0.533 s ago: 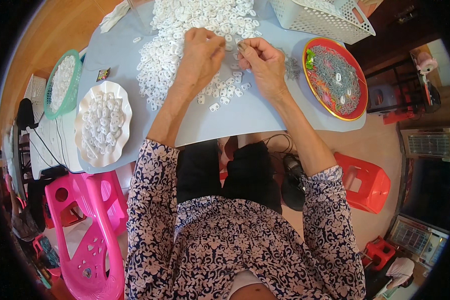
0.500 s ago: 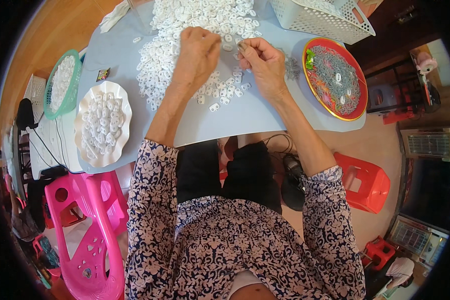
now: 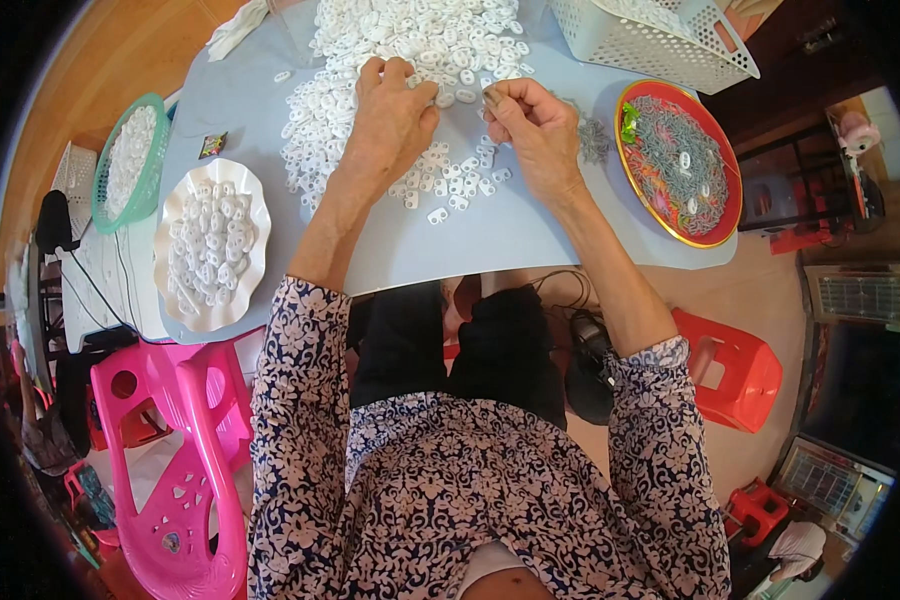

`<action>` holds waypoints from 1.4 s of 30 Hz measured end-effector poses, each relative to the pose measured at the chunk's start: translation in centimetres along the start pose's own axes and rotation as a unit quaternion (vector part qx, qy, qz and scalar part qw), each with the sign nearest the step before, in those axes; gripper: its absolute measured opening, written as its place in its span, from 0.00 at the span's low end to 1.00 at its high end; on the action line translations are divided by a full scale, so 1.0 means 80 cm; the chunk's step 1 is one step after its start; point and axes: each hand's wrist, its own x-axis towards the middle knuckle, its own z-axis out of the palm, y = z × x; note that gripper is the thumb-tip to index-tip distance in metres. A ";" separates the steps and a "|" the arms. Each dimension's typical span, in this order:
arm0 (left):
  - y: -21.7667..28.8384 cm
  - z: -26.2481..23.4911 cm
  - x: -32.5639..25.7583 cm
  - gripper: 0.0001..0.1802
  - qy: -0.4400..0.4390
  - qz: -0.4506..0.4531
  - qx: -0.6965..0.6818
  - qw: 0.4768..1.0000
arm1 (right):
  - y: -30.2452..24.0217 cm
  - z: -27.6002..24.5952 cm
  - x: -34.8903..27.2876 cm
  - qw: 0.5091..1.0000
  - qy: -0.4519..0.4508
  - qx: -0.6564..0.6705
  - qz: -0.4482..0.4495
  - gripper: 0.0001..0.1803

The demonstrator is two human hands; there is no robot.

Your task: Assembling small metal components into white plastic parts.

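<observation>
A large heap of small white oval plastic pieces with holes (image 3: 420, 30) covers the far middle of the table. My left hand (image 3: 392, 118) rests on the heap's near part, its bent fingers apart among the pieces; no held piece shows. To its right, my right hand (image 3: 538, 130) is closed in a pinch, thumb against forefinger, and whatever sits between the fingertips is too small to make out. Loose white pieces (image 3: 455, 182) are scattered on the table between my forearms. Small grey parts (image 3: 595, 140) lie just right of my right hand.
A scalloped white dish (image 3: 261, 215) of white pieces stands left, beside a green basket (image 3: 160, 165). A red gold-rimmed tray (image 3: 735, 200) with thin grey parts is at right, a perforated white basket (image 3: 660, 62) behind it. A pink chair (image 3: 185, 430) and red stool (image 3: 760, 375) flank me.
My left hand has opened its fingers a little over the heap. The right hand keeps its pinch. The whole view has shifted slightly.
</observation>
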 end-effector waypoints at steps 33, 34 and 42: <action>0.029 -0.013 0.003 0.11 -0.078 -0.283 -0.621 0.727 | -0.004 0.000 0.000 0.999 -0.020 -0.011 -0.044 0.09; 0.031 -0.015 0.003 0.11 -0.080 -0.275 -0.622 0.729 | -0.004 -0.001 0.000 0.998 -0.034 0.001 -0.049 0.09; 0.030 -0.011 0.001 0.10 -0.079 -0.287 -0.649 0.700 | -0.001 -0.003 0.000 0.997 -0.052 0.019 -0.050 0.09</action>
